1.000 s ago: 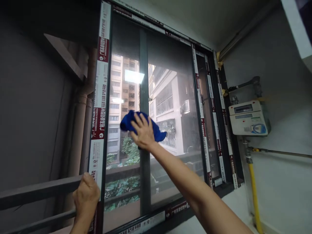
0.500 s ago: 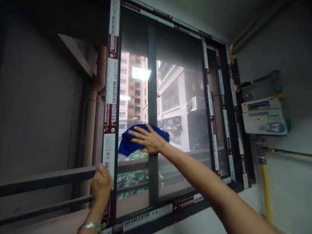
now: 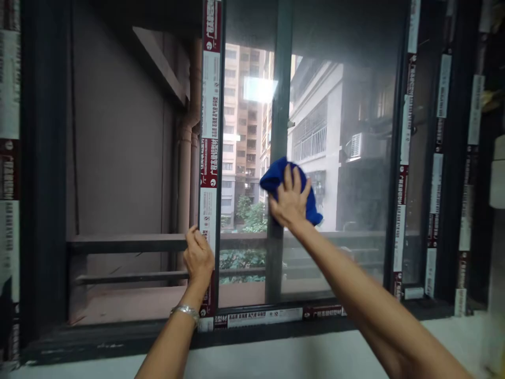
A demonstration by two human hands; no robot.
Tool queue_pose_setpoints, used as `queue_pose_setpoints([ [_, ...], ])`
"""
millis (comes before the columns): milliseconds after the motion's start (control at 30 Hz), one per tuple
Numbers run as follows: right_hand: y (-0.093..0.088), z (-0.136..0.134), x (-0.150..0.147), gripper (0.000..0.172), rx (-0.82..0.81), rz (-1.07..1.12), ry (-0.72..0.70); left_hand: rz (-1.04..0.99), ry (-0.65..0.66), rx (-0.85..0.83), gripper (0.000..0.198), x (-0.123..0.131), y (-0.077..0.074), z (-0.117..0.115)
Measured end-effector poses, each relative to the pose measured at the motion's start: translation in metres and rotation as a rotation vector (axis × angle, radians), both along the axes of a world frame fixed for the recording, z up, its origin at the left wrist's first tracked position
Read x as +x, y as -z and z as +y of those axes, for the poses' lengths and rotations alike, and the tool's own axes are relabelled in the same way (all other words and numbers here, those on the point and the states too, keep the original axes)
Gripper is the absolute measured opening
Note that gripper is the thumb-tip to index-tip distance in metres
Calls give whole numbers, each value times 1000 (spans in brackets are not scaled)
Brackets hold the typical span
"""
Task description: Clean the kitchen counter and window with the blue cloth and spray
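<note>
A blue cloth (image 3: 311,202) lies pressed against the window glass (image 3: 347,200), in front of the dark vertical bar behind the pane. My right hand (image 3: 291,199) is on top of it with the fingers spread, pushing it flat. My left hand (image 3: 198,256) is wrapped round the edge of the sliding window's frame (image 3: 210,210), which carries white and dark red tape. A bracelet (image 3: 185,311) circles my left wrist. The glass looks hazy on its right side.
Left of the sash is an opening with dark horizontal rails (image 3: 130,245) outside. More taped frame uprights (image 3: 401,210) stand at the right. The bottom frame (image 3: 272,330) runs above a pale wall (image 3: 252,360). Buildings and greenery show through the glass.
My right hand and the blue cloth have moved right across the glass, over the dark bar. The view has turned left. My left hand stays on the frame edge.
</note>
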State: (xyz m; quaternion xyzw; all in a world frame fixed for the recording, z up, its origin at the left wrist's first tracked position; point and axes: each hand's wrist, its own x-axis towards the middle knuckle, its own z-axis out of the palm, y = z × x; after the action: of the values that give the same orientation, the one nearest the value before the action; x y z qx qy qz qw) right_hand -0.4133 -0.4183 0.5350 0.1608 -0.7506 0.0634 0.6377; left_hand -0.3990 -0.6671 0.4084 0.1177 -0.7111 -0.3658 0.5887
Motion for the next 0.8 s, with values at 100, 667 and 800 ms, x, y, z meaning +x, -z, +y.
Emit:
queue_pose_setpoints([
  [100, 44, -29, 8, 57, 184, -31, -96, 192, 41, -49, 60, 2, -2, 2],
  [667, 224, -33, 3, 53, 965, -214, -564, -98, 243, -273, 89, 46, 42, 2],
  [800, 220, -20, -16, 37, 1119, -84, -586, -158, 338, -95, 93, 46, 20, -2],
])
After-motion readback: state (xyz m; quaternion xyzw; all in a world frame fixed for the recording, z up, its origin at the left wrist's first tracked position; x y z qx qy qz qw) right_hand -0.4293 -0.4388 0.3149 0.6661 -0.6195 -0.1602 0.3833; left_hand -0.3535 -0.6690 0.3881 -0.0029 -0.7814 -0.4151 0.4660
